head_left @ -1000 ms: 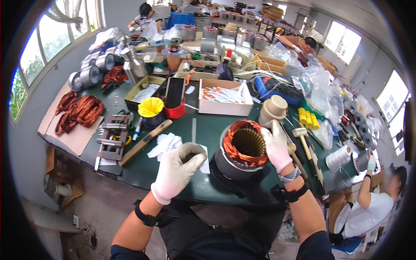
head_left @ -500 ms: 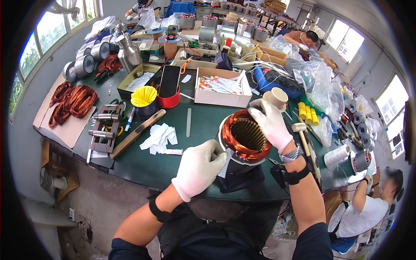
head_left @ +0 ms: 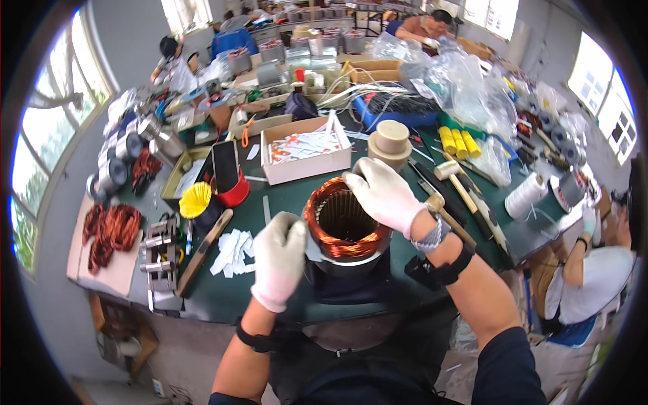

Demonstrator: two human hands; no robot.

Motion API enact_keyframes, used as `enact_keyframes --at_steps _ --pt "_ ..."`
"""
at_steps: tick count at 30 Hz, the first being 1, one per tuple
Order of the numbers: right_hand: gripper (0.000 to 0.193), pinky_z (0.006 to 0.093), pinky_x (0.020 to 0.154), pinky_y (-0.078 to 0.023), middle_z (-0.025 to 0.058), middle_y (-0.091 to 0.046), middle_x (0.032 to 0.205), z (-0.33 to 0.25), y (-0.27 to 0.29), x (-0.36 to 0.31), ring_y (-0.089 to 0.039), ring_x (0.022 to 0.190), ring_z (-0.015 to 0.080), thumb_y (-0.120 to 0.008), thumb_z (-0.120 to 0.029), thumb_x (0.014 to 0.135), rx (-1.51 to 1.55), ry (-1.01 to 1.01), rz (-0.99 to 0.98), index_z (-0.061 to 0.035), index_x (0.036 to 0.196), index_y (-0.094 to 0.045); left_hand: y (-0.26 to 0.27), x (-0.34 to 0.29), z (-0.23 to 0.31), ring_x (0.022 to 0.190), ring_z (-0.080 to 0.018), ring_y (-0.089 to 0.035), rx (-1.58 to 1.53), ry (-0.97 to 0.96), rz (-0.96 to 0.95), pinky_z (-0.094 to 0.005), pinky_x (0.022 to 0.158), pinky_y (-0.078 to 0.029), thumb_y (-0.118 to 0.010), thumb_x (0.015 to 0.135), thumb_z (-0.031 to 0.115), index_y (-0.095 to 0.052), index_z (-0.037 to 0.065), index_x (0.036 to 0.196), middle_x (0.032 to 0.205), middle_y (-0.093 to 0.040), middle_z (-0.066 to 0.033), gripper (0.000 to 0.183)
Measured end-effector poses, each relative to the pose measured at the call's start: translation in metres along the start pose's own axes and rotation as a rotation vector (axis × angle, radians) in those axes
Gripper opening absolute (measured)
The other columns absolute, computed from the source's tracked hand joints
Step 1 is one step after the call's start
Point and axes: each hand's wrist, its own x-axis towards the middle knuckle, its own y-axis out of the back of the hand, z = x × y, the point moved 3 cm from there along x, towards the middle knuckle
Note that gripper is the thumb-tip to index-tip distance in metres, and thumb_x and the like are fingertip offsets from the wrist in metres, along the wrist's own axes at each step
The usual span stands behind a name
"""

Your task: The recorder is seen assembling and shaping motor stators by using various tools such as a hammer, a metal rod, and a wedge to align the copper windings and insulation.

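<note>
A motor stator (head_left: 349,264) stands upright in front of me on a dark base. Copper windings (head_left: 347,250) ring its top, and slot edges show inside the bore. My right hand (head_left: 385,196), in a white glove, reaches over the far right rim, its fingers bent and closed on the copper winding. At the stator's left side is my left hand (head_left: 280,260), also gloved, with curled fingers pressed together. A pale paper slip (head_left: 314,250) shows between those fingers and the stator wall; its grip point is partly hidden.
Paper strips (head_left: 234,253), a wooden stick (head_left: 204,253) and a metal clamp frame (head_left: 160,253) lie left. Behind stand an open box (head_left: 304,169) of slips and a beige stepped block (head_left: 390,143). Mallets (head_left: 462,189) lie right. A co-worker (head_left: 584,277) sits at the right.
My view has swung, so the bench sits differently in the picture. My left hand has drawn slightly left with the pale slip and turned more upright. My right hand stays at the winding's rim.
</note>
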Motion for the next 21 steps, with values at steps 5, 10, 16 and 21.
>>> enact_keyframes --at_steps 5,10,16,21 --pt "0.040 0.0534 0.092 -0.049 0.0284 -0.067 0.103 0.019 0.004 0.010 -0.064 0.104 0.0460 -0.052 -0.037 0.107 0.066 0.001 -0.043 0.0009 0.103 -0.063 -0.002 0.022 0.025 0.064 -0.0062 -0.055 0.163 0.008 -0.142 -0.0256 0.057 -0.045 -0.061 0.103 0.010 -0.069 -0.004 0.093 0.071 -0.061 -0.0012 0.019" --pt "0.040 0.0518 0.096 -0.050 0.0265 -0.068 0.108 0.016 0.003 -0.003 -0.065 0.108 0.0445 -0.052 -0.037 0.108 0.134 -0.062 -0.058 0.0009 0.105 -0.067 -0.017 0.040 0.029 0.059 -0.0095 -0.055 0.418 -0.161 -0.107 -0.0300 0.057 -0.048 -0.061 0.102 0.008 -0.068 -0.004 0.093 0.065 -0.061 -0.0058 0.018" --pt "0.036 0.0505 0.094 -0.053 0.0252 -0.068 0.104 0.023 0.002 -0.015 -0.066 0.105 0.0429 -0.056 -0.033 0.106 0.157 -0.040 0.019 0.0006 0.100 -0.067 -0.015 0.052 0.047 0.055 -0.0079 -0.058 0.421 -0.029 -0.334 -0.0266 0.053 -0.047 -0.058 0.104 0.008 -0.069 -0.004 0.094 0.066 -0.064 -0.0054 0.019" --pt "0.035 0.0508 0.091 -0.054 0.0256 -0.068 0.101 0.018 0.007 -0.016 -0.068 0.102 0.0433 -0.061 -0.033 0.104 0.208 -0.064 0.063 0.0007 0.096 -0.067 -0.021 0.050 0.041 0.056 -0.0131 -0.062 0.649 -0.277 -0.219 -0.0318 0.057 -0.050 -0.060 0.103 0.008 -0.068 -0.005 0.097 0.067 -0.064 -0.0124 0.016"
